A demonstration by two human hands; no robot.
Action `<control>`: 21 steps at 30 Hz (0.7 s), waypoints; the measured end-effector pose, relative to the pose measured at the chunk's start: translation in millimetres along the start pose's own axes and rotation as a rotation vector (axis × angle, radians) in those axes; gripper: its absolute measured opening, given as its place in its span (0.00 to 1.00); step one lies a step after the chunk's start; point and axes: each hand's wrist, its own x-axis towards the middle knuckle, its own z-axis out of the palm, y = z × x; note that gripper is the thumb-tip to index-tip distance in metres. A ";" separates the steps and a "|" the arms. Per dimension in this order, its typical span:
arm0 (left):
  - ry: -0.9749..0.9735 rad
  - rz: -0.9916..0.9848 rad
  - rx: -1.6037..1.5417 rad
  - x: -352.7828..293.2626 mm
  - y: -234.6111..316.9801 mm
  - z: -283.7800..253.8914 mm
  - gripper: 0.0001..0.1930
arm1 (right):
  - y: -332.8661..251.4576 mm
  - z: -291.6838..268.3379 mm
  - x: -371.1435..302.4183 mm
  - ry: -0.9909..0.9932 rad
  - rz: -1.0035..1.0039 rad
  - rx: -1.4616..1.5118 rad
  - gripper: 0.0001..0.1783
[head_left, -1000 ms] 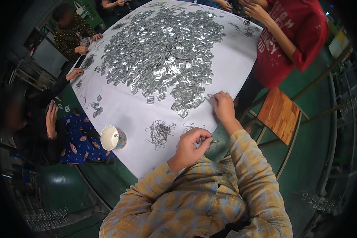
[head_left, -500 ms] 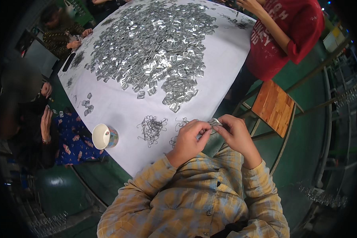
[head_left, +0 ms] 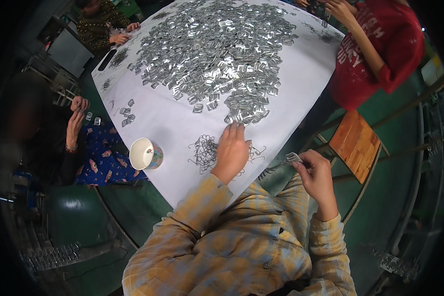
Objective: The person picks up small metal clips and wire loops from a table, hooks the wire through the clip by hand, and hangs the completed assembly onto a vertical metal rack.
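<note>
My left hand (head_left: 233, 152) reaches forward over the white table, fingers stretched out. Its fingertips touch the near tip of a large heap of shiny silver metal buckles (head_left: 254, 106). Past the table's right edge, my right hand (head_left: 316, 170) pinches a small silver buckle (head_left: 293, 158) between thumb and fingers. Some thin dark wire near that buckle is too fine to make out clearly. Beside and partly under my left wrist lies a tangle of dark wire hooks (head_left: 203, 154), with more hooks just to its right.
A paper cup (head_left: 144, 154) stands at the table's left edge. Several loose buckles (head_left: 128, 118) lie beyond it. A wooden stool (head_left: 356, 145) is to the right. Co-workers sit or stand around the table, one in a red shirt (head_left: 375, 54) at the far right.
My hands, together on a buckle before, have come apart. The left has moved forward to the heap; the right keeps the buckle, slightly further right. The view has shifted a little.
</note>
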 end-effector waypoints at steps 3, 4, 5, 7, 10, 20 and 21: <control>-0.010 0.083 -0.260 -0.5 0.3 2.3 0.23 | 0.4 -1.5 0.0 -0.008 0.014 -0.001 0.06; -0.012 0.080 -0.257 -1.6 -2.5 -2.2 0.23 | 1.1 -2.1 -0.6 0.000 0.013 0.006 0.06; 0.012 0.075 -0.256 -3.2 -8.0 -12.2 0.21 | 1.6 -2.5 -0.5 0.009 0.013 0.013 0.06; 0.037 0.062 -0.249 -12.6 -20.0 -36.4 0.19 | -0.1 -3.2 0.0 -0.003 0.009 0.021 0.06; -0.084 -0.073 0.047 -25.8 -38.8 -62.7 0.12 | 5.3 -3.0 -0.6 0.002 0.009 0.047 0.06; 0.033 -0.158 -0.326 -11.7 -73.3 -99.7 0.09 | 6.9 -0.9 -0.8 -0.021 0.002 0.062 0.06; 0.031 -0.158 -0.328 -10.7 -73.7 -98.5 0.09 | 7.0 -1.3 -1.8 -0.021 0.004 0.062 0.06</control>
